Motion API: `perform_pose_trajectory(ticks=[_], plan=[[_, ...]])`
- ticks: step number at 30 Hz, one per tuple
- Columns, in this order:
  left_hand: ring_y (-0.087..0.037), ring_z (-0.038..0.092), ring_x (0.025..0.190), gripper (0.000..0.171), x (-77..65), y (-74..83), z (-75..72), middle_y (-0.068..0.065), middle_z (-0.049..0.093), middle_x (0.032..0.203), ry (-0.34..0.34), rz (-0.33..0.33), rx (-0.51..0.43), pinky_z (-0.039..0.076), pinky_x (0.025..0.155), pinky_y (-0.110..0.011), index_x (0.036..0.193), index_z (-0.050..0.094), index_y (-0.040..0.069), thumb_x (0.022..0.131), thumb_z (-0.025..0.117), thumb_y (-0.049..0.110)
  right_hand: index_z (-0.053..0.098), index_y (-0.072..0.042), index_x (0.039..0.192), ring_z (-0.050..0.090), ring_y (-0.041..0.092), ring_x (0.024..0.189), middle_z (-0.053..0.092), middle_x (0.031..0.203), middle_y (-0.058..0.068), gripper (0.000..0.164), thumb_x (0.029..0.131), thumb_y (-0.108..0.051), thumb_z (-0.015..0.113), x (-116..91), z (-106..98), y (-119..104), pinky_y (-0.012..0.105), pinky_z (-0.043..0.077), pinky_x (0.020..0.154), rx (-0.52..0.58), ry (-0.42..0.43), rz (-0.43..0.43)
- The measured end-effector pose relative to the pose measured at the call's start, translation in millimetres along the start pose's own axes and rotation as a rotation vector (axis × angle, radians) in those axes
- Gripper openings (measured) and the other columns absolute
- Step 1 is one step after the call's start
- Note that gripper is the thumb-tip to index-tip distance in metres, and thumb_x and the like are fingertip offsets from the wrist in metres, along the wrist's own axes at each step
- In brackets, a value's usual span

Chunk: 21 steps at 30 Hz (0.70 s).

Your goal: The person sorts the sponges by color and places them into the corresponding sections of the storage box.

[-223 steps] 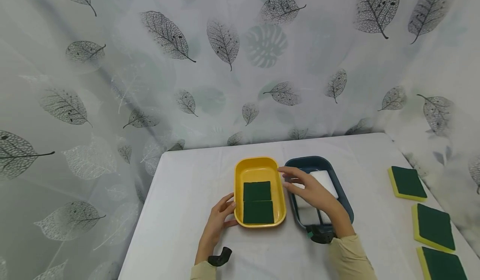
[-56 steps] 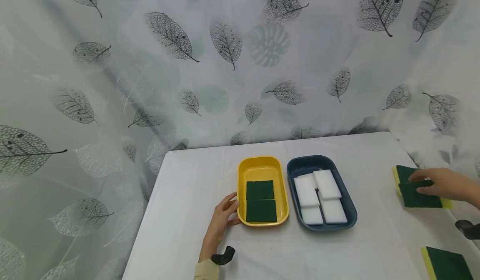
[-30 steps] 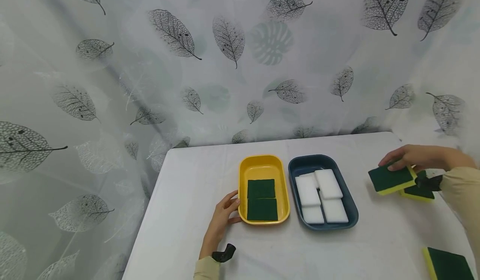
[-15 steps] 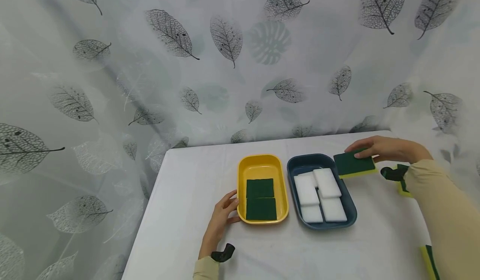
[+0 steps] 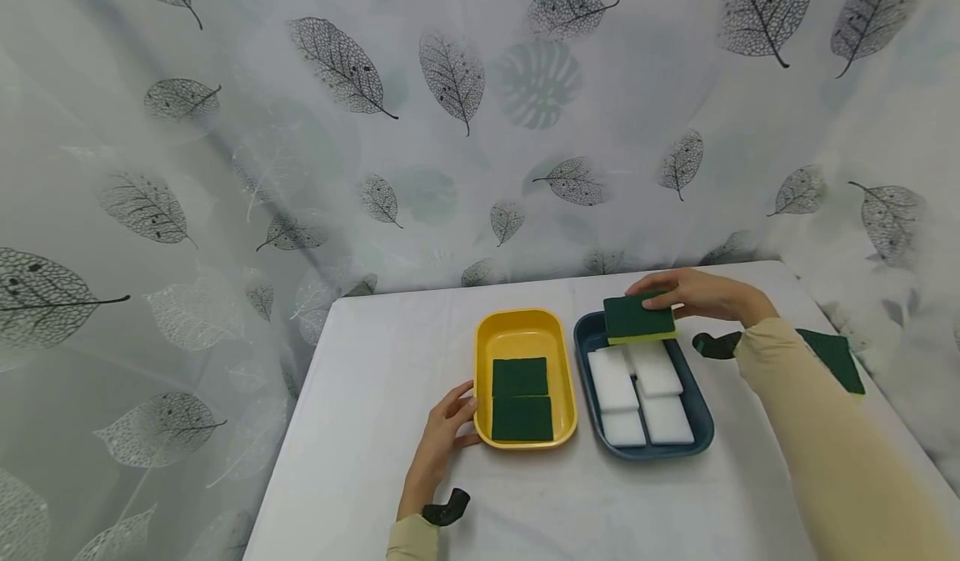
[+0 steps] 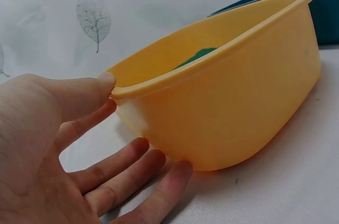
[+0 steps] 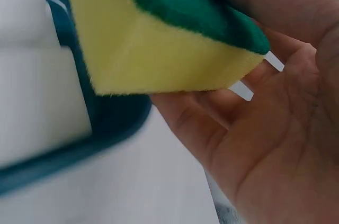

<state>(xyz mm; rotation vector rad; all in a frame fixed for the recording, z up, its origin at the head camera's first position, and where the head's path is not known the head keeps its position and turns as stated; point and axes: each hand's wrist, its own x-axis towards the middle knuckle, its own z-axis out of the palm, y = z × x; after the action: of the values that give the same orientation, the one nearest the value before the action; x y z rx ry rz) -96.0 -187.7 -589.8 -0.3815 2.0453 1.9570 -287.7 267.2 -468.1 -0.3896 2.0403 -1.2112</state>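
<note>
My right hand (image 5: 701, 294) pinches a sponge (image 5: 639, 318), dark green on top and yellow underneath, above the far end of a dark blue tray (image 5: 703, 432). In the right wrist view the sponge (image 7: 159, 49) is tilted, with the thumb on its green face. White foam blocks (image 5: 655, 369) lie in the blue tray, partly overlapping. My left hand (image 5: 438, 440) rests against the left side of a yellow tray (image 5: 525, 328); the left wrist view shows the thumb at its rim and spread fingers along its outer wall. Two green-topped sponges (image 5: 521, 418) lie inside it.
Another green sponge (image 5: 834, 359) lies near the table's right edge, partly behind the right sleeve (image 5: 840, 436). White cloth covers the table (image 5: 360, 378). A leaf-patterned curtain (image 5: 480, 127) hangs behind and along the sides.
My right hand picked up a sponge from the right side and carried it left, over the blue tray. Earlier it hovered between the trays. My left hand stays at the yellow tray.
</note>
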Motion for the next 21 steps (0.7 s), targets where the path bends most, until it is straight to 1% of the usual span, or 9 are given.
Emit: perform_pose_trajectory(ticks=[4, 9, 13, 17, 21], plan=[[-0.017, 0.068, 0.11, 0.062, -0.3, 0.3, 0.0, -0.015, 0.058, 0.148, 0.0, -0.002, 0.0, 0.065, 0.087, -0.033, 0.156, 0.049, 0.023, 0.101, 0.065, 0.048, 0.051, -0.009, 0.152, 0.06, 0.025, 0.127, 0.049, 0.157, 0.02, 0.056, 0.103, -0.032, 0.066, 13.8, 15.9, -5.9, 0.049, 0.053, 0.11, 0.006, 0.018, -0.044], [-0.017, 0.068, 0.109, 0.061, -0.9, 0.5, 0.3, -0.015, 0.058, 0.148, 0.002, -0.002, -0.002, 0.065, 0.086, -0.033, 0.156, 0.049, 0.022, 0.102, 0.064, 0.046, 0.055, -0.011, 0.149, 0.062, 0.022, 0.124, 0.049, 0.156, 0.017, 0.051, 0.104, -0.032, 0.066, 29.5, 36.8, -14.0, 0.046, 0.054, 0.11, 0.005, 0.044, -0.087], [-0.018, 0.068, 0.11, 0.06, -1.3, 0.5, 0.1, -0.015, 0.058, 0.149, -0.002, 0.0, -0.003, 0.065, 0.087, -0.034, 0.156, 0.049, 0.023, 0.103, 0.064, 0.046, 0.056, -0.009, 0.147, 0.063, 0.026, 0.124, 0.05, 0.155, 0.019, 0.048, 0.105, -0.028, 0.064, 41.9, 52.3, -21.7, 0.048, 0.056, 0.108, 0.005, 0.055, -0.14], [-0.018, 0.068, 0.11, 0.06, -1.8, 0.6, 0.4, -0.015, 0.058, 0.15, 0.001, 0.0, -0.001, 0.065, 0.087, -0.034, 0.156, 0.049, 0.023, 0.103, 0.064, 0.046, 0.057, -0.009, 0.146, 0.061, 0.029, 0.125, 0.051, 0.154, 0.019, 0.047, 0.105, -0.028, 0.065, 53.3, 65.6, -27.8, 0.051, 0.056, 0.107, -0.028, 0.083, -0.185], [-0.018, 0.068, 0.11, 0.059, -2.3, 0.8, 0.6, -0.015, 0.058, 0.149, 0.0, 0.002, -0.004, 0.065, 0.087, -0.034, 0.156, 0.049, 0.022, 0.103, 0.063, 0.045, 0.058, -0.009, 0.145, 0.062, 0.032, 0.124, 0.055, 0.151, 0.02, 0.046, 0.104, -0.028, 0.065, 64.0, 77.6, -32.0, 0.051, 0.057, 0.105, -0.058, 0.106, -0.204]])
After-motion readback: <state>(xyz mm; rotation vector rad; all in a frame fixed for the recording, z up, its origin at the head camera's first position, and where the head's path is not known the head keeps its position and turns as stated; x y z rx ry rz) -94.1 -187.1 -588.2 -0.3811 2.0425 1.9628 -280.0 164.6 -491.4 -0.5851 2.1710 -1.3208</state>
